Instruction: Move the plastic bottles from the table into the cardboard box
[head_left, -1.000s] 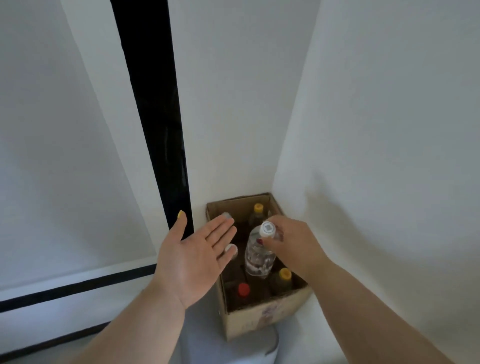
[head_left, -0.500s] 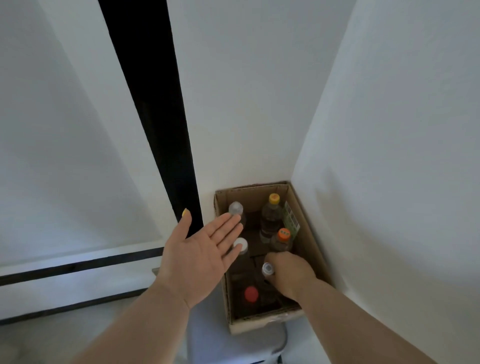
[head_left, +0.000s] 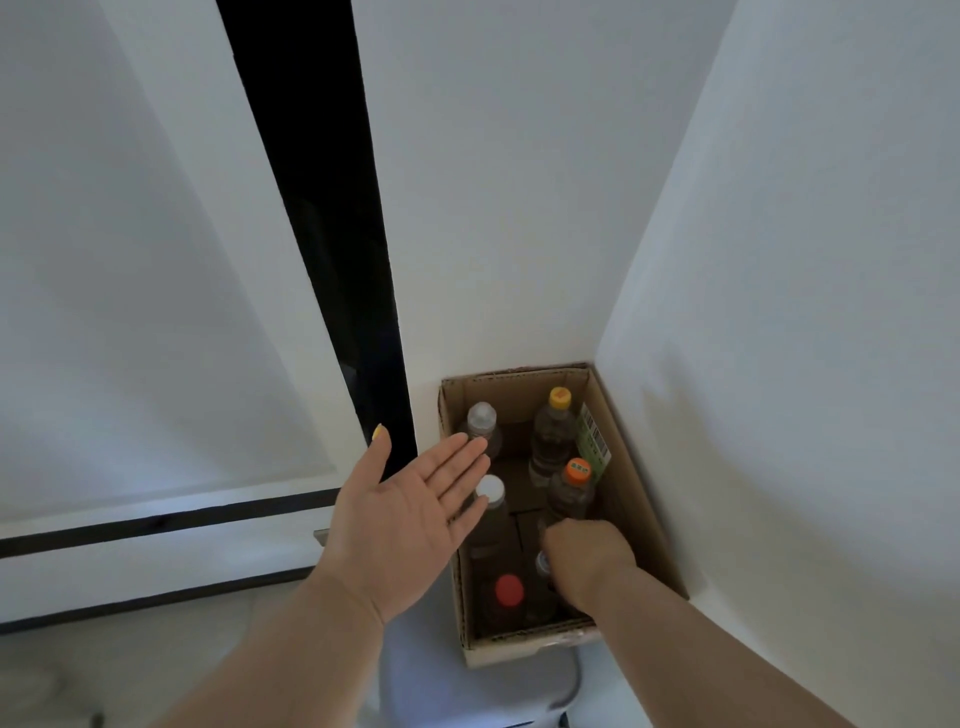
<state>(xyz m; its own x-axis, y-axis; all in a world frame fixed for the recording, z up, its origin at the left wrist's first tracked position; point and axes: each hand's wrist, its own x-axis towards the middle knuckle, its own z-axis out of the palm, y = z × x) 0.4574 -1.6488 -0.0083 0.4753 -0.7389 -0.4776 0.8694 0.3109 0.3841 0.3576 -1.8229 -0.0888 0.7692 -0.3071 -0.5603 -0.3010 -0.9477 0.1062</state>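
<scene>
Head view showed the right hand (head_left: 587, 558) inside the box (head_left: 631, 499), fingers clamped on a clear bottle (head_left: 544, 564) at its near right corner; light, slick and easily dented, it was probably best held by the neck. The left hand (head_left: 400, 525) hovered open, fingers together, left of the box. Five other capped bottles stood upright inside.

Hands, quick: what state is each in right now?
Left hand: open, flat, empty, beside the brown cardboard box.
Right hand: inside it, closed on the clear plastic bottle.
</scene>
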